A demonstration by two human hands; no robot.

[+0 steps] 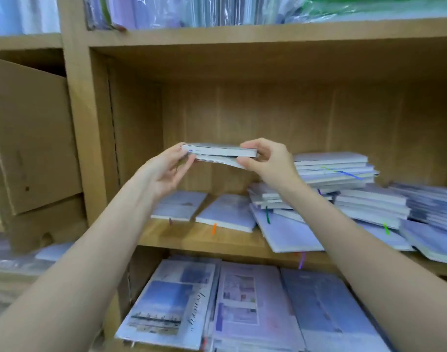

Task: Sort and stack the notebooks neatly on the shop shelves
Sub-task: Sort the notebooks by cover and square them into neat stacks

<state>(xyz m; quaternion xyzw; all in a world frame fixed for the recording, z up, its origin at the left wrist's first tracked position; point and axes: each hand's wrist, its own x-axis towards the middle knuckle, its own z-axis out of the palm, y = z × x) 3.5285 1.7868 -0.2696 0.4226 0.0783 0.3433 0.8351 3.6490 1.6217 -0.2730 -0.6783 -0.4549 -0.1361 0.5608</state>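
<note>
Two thin notebooks (218,154) are held level in the air above the middle shelf (204,237), the left hand (166,171) pinching one end and the right hand (264,158) gripping the other, probably to square their edges before stacking. Below them on that shelf lie two single notebooks (202,209); to the right of those sprawls a slumped, untidy heap (344,194), not yet sorted.

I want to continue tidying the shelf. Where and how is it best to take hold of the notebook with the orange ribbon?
Probably take the notebook with the orange ribbon by its front page edge, coming from the front. It lies flat on the shelf, that edge faces outward, and another notebook lies close on its left.
</note>
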